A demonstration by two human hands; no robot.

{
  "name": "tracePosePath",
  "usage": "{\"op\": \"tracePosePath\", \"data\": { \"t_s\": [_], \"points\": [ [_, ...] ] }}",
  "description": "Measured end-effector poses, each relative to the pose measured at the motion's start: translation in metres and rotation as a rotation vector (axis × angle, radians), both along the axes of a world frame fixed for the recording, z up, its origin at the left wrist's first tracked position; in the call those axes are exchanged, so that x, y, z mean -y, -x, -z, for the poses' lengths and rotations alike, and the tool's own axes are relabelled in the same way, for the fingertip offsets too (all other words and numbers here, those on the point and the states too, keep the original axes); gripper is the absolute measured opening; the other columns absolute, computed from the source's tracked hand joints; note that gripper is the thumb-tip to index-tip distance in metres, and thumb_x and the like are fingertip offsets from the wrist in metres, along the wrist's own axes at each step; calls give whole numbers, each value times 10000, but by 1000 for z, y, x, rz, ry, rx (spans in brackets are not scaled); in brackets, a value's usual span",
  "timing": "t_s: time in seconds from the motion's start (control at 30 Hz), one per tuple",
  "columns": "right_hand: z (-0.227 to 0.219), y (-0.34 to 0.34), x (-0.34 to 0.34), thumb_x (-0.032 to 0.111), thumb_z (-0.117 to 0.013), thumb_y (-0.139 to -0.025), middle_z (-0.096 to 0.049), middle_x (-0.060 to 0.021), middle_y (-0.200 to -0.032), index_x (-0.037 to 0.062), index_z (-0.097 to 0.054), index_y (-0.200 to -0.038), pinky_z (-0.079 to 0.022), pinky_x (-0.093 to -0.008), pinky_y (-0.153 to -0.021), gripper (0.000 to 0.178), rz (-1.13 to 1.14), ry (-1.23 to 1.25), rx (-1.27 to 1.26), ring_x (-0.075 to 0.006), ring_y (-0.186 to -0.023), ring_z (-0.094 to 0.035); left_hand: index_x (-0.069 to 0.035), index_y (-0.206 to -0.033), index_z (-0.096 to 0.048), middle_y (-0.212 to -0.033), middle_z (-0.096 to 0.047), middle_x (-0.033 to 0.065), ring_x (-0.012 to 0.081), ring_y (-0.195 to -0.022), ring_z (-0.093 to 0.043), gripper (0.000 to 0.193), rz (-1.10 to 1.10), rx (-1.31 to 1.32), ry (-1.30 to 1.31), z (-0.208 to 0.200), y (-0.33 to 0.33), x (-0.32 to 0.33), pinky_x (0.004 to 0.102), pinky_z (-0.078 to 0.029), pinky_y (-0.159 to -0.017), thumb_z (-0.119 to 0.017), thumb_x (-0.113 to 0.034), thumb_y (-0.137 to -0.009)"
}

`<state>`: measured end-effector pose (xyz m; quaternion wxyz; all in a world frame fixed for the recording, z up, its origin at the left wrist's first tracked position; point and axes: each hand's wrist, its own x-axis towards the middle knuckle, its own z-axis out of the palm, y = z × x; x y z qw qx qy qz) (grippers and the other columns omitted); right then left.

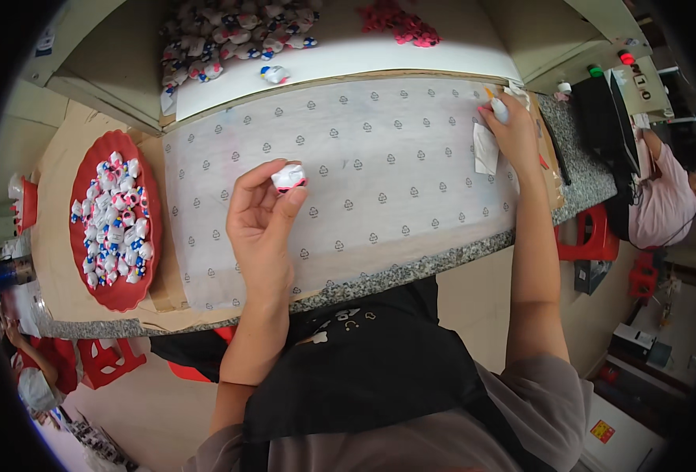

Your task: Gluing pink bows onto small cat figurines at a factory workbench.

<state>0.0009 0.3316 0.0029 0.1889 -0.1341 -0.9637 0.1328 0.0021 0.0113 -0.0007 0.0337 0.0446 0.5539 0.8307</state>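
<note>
My left hand (265, 212) is raised over the middle of the patterned paper sheet (379, 181). Between thumb and fingers it pinches a small white figurine (289, 176) with a pink-and-dark band along its lower edge. At the far right of the sheet, my right hand (513, 130) has its fingers closed round a small white tube-like thing (500, 112); an orange tip shows close by, and its exact kind is unclear. Just below that hand lies a folded white tissue (485, 149).
On the left stands a red scalloped tray (80, 236) heaped with small white, blue and pink figurines. Behind the sheet, a white-floored booth (348, 59) holds more figurines (230, 31) and a pile of pink pieces (403, 23). A person (662, 197) sits at far right.
</note>
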Motion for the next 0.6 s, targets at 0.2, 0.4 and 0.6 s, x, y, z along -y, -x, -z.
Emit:
{"op": "tracePosePath", "data": {
  "t_s": [0.2,0.4,0.6],
  "points": [
    [-27,-18,57,-11,-573,-724,-555,-15,-679,-1,-537,-757,-395,-179,-562,50,-143,750,-246,-61,-620,-503,25,-1003,-498,-963,-506,71,129,-845,-522,311,60,57,-54,-3,-7,0,208,-426,-707,-557,99,-707],
    [-27,-26,142,-71,-571,-682,-543,-44,-756,-25,-593,-807,-375,-180,-589,135,-364,983,-271,-81,-648,-476,5,-1079,-494,-1061,-476,84,145,-961,-480,351,104,-36,-7,-4,-3,-3,238,-435,-790,-527,80,-738],
    [-17,-23,179,-71,-574,-689,-581,-75,-785,-7,-600,-812,-412,-201,-597,141,-454,861,-352,-103,-686,-525,7,-1067,-496,-1022,-496,79,144,-929,-502,343,130,-11,-6,-7,-8,-4,240,-453,-777,-531,80,-734]
  ]
}}
